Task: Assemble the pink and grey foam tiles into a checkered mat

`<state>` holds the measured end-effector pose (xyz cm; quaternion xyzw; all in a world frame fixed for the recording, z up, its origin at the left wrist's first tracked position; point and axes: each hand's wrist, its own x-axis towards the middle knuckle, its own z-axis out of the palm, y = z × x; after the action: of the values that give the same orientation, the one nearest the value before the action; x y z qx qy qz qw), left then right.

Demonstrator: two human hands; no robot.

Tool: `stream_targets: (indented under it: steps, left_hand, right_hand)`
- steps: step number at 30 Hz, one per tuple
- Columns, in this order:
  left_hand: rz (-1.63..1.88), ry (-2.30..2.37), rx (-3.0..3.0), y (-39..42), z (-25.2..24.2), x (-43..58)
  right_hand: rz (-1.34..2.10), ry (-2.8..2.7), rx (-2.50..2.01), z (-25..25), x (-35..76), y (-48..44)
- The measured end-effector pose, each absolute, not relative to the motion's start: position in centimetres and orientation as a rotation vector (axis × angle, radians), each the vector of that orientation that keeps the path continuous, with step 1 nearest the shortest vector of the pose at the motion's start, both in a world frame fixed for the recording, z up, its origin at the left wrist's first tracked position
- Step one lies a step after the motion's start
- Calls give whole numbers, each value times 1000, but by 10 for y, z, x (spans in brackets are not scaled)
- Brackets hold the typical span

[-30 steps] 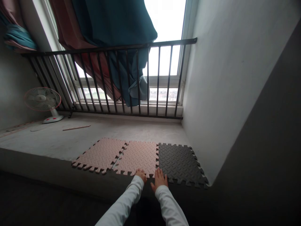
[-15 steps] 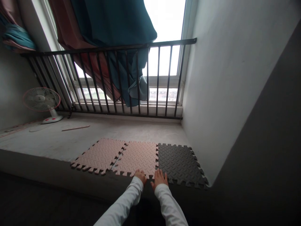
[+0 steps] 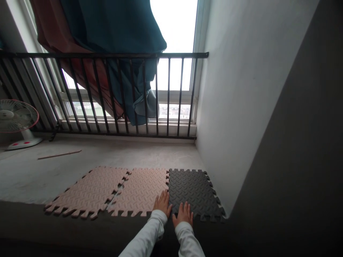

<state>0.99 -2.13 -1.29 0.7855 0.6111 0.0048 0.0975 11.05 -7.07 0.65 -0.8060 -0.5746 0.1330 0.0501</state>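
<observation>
Three textured foam floor mats with toothed edges lie in a row on the ledge. My left hand (image 3: 162, 204) lies flat, fingers stretched, on the right part of the middle pink mat (image 3: 142, 189), near its seam with the dark grey mat (image 3: 191, 191). On the near edge of the grey mat rests my right hand (image 3: 183, 215), its fingers spread. To the left is another pink mat (image 3: 89, 191), and a narrow gap shows between it and the middle one. Neither hand grips anything.
A wall (image 3: 227, 107) rises right beside the grey mat. Behind the mats runs a black metal railing (image 3: 115, 135) before a window with a hanging curtain (image 3: 112, 28). A fan (image 3: 18, 117) and a thin stick (image 3: 59, 154) are on the ledge (image 3: 24, 178) at left.
My left hand has moved forward onto the middle pink mat, its fingers now extended. My right hand has shifted onto the grey mat. The view has turned to the right.
</observation>
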Motion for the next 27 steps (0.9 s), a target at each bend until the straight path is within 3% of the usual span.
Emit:
stream_targets:
  steps: [5,16,27]
  left_hand:
    - [25,1891,2261,-21,-19,21]
    - [-153,1838,2303,36,39,4]
    - [-107,1735,2348,82,17,-1]
  right_hand:
    - [359,-1647,-2517,9,124,-60]
    - [44,-1822,-2692,38,233,-33]
    - [536,-1825,-2871,53,244,-11]
